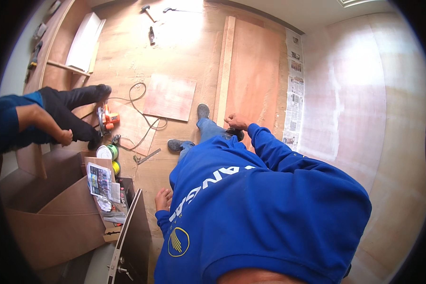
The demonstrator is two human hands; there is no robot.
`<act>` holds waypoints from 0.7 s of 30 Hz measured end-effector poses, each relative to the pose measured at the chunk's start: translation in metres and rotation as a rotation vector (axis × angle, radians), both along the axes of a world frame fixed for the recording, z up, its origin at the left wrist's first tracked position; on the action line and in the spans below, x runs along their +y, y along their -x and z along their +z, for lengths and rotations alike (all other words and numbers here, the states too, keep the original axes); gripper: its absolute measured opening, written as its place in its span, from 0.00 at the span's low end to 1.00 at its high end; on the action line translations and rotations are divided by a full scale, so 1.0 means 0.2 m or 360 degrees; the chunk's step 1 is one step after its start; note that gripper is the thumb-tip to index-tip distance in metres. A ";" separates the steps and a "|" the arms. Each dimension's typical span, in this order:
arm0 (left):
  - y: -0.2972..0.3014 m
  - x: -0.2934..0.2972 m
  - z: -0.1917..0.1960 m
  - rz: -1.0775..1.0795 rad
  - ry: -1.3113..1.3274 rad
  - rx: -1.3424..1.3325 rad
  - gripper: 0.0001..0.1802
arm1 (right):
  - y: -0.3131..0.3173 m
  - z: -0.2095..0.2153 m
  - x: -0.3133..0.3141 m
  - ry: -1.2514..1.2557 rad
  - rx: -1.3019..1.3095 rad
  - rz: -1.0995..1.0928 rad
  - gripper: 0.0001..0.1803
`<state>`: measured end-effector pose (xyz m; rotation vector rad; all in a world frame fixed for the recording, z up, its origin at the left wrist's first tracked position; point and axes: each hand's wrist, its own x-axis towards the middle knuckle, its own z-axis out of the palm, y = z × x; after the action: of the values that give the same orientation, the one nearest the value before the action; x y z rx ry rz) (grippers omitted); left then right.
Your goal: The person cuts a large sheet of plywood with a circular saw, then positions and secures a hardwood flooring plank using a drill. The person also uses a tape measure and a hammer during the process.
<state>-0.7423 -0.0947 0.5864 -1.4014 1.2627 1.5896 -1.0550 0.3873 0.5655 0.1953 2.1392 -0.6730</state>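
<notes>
My right hand (237,121) is raised in front of my waist, over the edge of a long plywood sheet (253,71) on the floor. Its fingers are bent in together; whether anything is between them I cannot make out. Just below it is a black object (235,134), partly covered by my sleeve, too hidden to name. My left hand (164,199) hangs at my left side with its fingers loosely apart, holding nothing that I can see. The nearest thing to it is an upright brown door or panel (130,232) with metal hardware.
At left, another person's hand (65,137) hangs near an orange circular saw (110,118). A dark cord (139,97) loops beside smaller plywood pieces (170,97). A hammer (148,13) lies at the back, newspaper sheets (294,90) along the right, and wire spools (106,152) by the cabinet parts.
</notes>
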 end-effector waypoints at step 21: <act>1.55 0.55 -0.04 -0.0654 0.0197 0.0122 0.26 | -0.01 -0.21 1.08 0.0260 -0.0294 -0.1654 0.21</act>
<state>-1.0526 0.0151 0.5793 -1.0698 1.5990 1.3104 -1.0521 0.6023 0.5237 1.2684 1.6847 -1.3292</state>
